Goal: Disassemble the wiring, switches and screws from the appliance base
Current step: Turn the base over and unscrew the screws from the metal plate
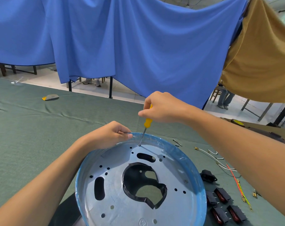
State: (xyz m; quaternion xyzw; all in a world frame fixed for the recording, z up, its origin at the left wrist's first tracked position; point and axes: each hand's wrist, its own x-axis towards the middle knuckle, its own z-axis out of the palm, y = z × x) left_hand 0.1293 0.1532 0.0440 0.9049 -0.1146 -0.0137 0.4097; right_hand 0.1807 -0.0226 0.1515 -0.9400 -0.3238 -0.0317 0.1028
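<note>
Head view: the person bends over a round metal appliance base [115, 181], and both forearms reach in from below.
Right hand [161, 108]: the fingers are curled round the top of the yellow handle of a small screwdriver [148, 122], which stands almost upright.
Left hand [110, 134]: it grips the far rim of the base, thumb on the edge, just left of the tool.
Screw [139, 145]: the tip of the blade sits on it, close to the far wall of the base.
Base position: it lies open side up on the green cloth [32, 136], between the two arms.
Step in hand: most likely loosening this screw.
Good way: keep the thin shaft straight in line with the screw and press down while turning, because a tilted tip can slip out of the head. The left hand should hold the rim firmly so that the light base does not turn with the tool.
Second screw [186, 181]: one more seems to sit at the right inner side.
Parts outside: black switches [222, 195] and loose wires [220, 160] lie on the cloth just right of the base.
Behind: a blue curtain [138, 46] hangs.
</note>
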